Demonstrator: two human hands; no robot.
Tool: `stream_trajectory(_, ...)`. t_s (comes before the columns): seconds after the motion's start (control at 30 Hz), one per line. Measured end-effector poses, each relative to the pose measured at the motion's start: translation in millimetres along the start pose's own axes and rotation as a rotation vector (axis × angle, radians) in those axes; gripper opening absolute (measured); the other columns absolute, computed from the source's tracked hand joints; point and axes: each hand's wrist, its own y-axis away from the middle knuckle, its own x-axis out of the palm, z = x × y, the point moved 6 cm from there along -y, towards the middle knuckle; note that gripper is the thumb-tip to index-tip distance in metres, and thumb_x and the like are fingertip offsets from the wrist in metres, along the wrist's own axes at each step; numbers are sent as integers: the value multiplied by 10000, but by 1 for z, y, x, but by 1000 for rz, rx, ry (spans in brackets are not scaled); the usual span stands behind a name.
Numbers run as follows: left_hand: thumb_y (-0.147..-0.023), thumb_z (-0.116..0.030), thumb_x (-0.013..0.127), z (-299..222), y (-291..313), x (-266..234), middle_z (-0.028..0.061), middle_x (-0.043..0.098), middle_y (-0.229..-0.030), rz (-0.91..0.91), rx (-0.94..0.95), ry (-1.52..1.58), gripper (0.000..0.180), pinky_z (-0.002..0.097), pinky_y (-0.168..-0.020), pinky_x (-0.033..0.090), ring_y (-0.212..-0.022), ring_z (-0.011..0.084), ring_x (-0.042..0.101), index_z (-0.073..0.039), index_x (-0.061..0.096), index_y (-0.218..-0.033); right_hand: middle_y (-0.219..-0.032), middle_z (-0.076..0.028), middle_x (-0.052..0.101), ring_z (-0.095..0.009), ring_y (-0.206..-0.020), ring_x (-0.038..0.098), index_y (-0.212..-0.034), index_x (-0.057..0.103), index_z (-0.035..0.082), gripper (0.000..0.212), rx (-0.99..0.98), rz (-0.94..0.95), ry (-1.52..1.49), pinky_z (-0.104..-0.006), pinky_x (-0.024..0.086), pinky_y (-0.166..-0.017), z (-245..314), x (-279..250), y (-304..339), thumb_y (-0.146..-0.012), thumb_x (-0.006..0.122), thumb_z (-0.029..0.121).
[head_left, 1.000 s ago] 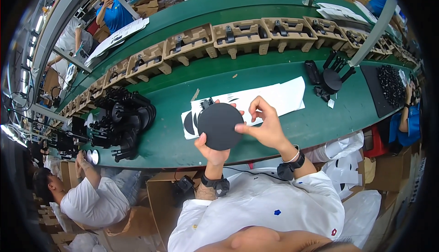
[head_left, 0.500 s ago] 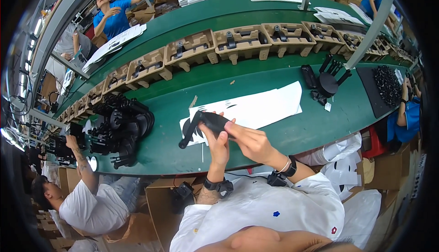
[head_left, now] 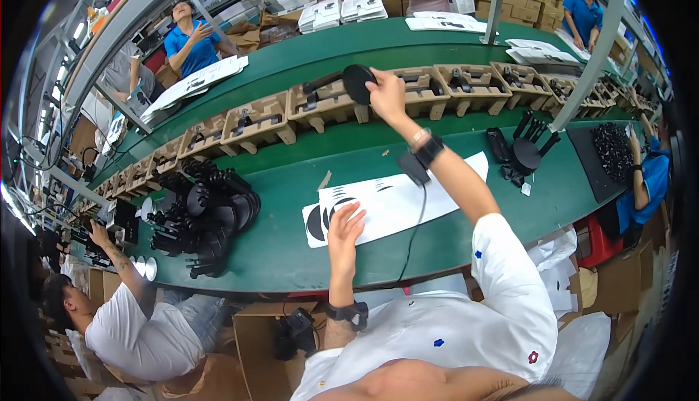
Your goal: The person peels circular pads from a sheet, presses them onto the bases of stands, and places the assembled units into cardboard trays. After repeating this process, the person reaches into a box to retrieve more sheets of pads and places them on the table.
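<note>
My right hand point(head_left: 388, 98) reaches far forward, its fingers closed on the edge of a black stand with a round base point(head_left: 357, 85). A slim arm of the stand extends to the left, over a brown moulded tray point(head_left: 312, 115) in the row. Near the bench's front edge my left hand point(head_left: 344, 232) is raised, fingers apart and nothing in it. Beneath and beyond it lie white sheets point(head_left: 444, 202) with black shapes, some dark round ones beside my fingers.
Several black stands point(head_left: 211, 208) are heaped at the left. Further black parts point(head_left: 524, 155) stand at the right, near a dark mat point(head_left: 587, 150) with a pile of small black pieces point(head_left: 615, 136). A metal post point(head_left: 590, 59) rises on the right. Co-workers sit at both sides and stand across the bench.
Both hands held the black stand low over the sheets. My left hand has let go; my right hand has carried the stand forward to the tray row. The view has shifted slightly.
</note>
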Motion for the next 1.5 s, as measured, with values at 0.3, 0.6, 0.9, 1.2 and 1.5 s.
stream_trajectory(0.3,-862,-21,554,-4,56,-94,132,571,-1173,-405,157,-276,269,302,-898,424,-1060,215,566,22,542,-1127,-755,-224,646,-406,-705,625,-928,651,-63,253,-75,272,666,-441,519,-667,-20,68,-31,-705,539,-21)
stream_trajectory(0.6,-870,-33,543,-1,53,-103,134,575,-1157,-393,150,-297,235,299,-883,425,-1027,202,570,21,549,-1099,-1389,-329,220,-437,-1274,283,-1193,474,-100,721,-234,450,839,-581,284,-994,-35,35,44,-782,621,473)
stream_trajectory(0.9,-858,-13,540,-5,32,-109,131,561,-1146,-351,296,-434,180,321,-922,404,-1009,206,545,23,539,-1034,-1400,-290,291,-481,-1285,271,-1318,403,-29,734,306,317,915,-575,267,-1012,24,-118,250,-768,675,375)
stream_trajectory(1.2,-716,-151,733,-18,-19,-11,145,404,-1353,198,400,-1247,644,434,-1036,288,-1252,327,356,-43,443,-1281,-1079,-245,546,-417,-982,553,-1140,432,-13,329,335,-1093,596,-444,429,-856,29,-393,264,-814,482,-8)
stream_trajectory(1.5,-515,-325,850,12,-62,5,187,244,-1456,680,262,-1501,1043,492,-1079,211,-1346,384,201,-91,333,-1390,-995,-187,609,-401,-978,542,-979,651,0,269,1034,-56,1359,-463,417,-897,-217,-478,398,-755,507,39)
